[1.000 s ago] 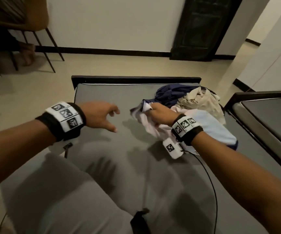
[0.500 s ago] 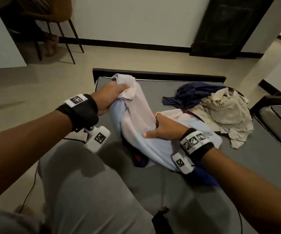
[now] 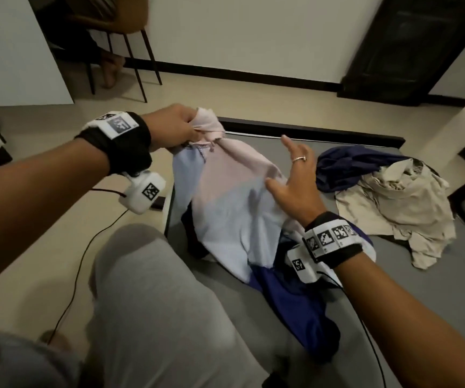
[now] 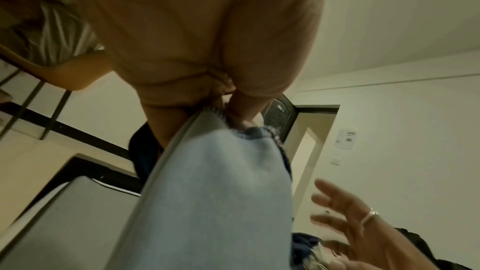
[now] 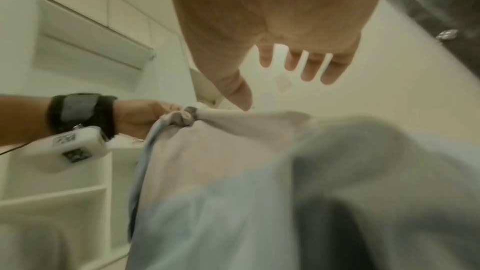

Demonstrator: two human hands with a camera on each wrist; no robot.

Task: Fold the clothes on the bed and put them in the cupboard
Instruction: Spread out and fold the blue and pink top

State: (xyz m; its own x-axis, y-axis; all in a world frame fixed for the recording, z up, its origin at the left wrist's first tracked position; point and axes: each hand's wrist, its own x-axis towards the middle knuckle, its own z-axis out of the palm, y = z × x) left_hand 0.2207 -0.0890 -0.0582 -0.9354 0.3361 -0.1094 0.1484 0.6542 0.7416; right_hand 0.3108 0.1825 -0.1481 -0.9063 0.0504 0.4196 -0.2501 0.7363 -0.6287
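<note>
Over the bed point(image 3: 323, 317), around ten o'clock, left hand point(image 3: 169, 130) pinches the pastel shirt's point(image 3: 234, 197) corner; right hand point(image 3: 292, 177) hovers spread. Soft, light, floppy cloth: best gripped at opposite hem corners.

From head height we look forward and down over the bed point(image 3: 295, 141), both forearms reaching in. Our left wrist camera sits close under the left hand point(image 4: 207, 34), facing up toward the wall beyond the bed. Our right wrist camera looks along the right hand point(image 5: 280, 17). All three share the garment point(image 3: 234, 197) above the bed.
</note>
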